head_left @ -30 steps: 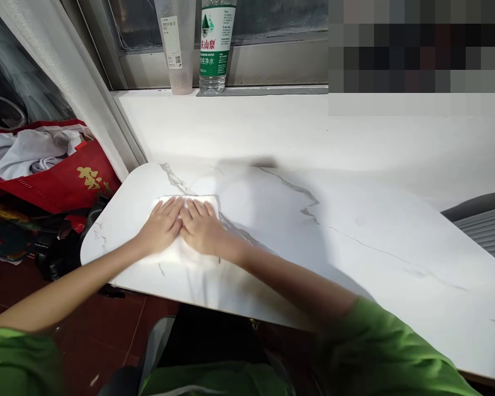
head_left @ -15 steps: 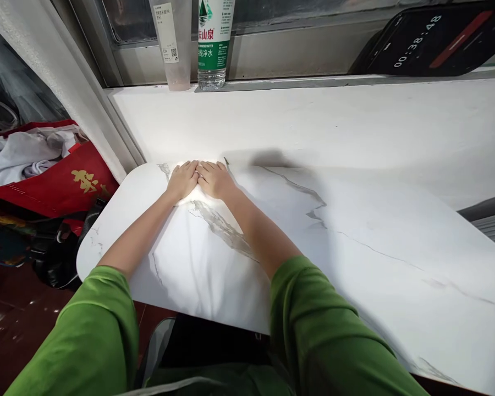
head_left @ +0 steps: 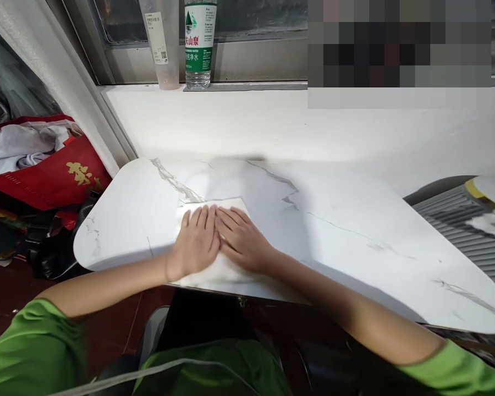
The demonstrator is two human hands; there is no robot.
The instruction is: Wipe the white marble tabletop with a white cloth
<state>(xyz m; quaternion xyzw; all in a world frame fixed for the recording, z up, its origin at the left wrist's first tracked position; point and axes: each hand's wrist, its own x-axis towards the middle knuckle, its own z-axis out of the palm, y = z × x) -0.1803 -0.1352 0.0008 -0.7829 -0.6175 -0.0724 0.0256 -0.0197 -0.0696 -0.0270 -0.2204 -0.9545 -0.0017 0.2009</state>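
Note:
Both palms lie flat on a thin white cloth (head_left: 231, 275) near the front edge of the white marble-patterned table (head_left: 355, 236). My left hand (head_left: 196, 239) has its fingers stretched out, pointing toward the wall. Beside it, touching at the index fingers, my right hand (head_left: 243, 239) is flat as well, its fingers angled to the left. The cloth's straight far edge shows just beyond the fingertips; its middle is hidden under the hands. Whether it is fabric or paper, I cannot tell.
On the window sill stand a water bottle (head_left: 199, 47) and a translucent tall cup (head_left: 165, 66). At the left, a red bag (head_left: 61, 170) holds white cloth. A curtain (head_left: 61, 71) hangs nearby. A grey ribbed surface (head_left: 449, 214) lies right of the table. A blurred block covers the upper right.
Both hands have come back from the table's far edge by the wall to its near edge, and the white cloth now shows under them. The elbows have spread outward.

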